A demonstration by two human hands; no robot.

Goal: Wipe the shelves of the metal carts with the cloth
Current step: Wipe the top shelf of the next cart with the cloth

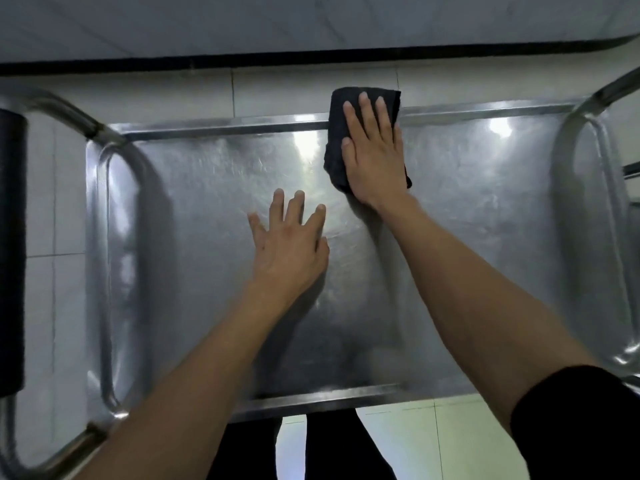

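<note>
Seen from above, the dark cloth (349, 133) lies folded over the far rim of the metal cart's top shelf (207, 188), pressed flat by the right hand (375, 157), fingers straight. Nearby, the left hand (289, 247) hovers or rests spread, relaxed; which, I cannot tell. No writing shows. Lower shelves are hidden.

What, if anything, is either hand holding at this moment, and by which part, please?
Nothing is gripped. The right hand presses flat, fingers straight, on the dark cloth at the shelf's far rim. The left hand is spread open and bare.
</note>
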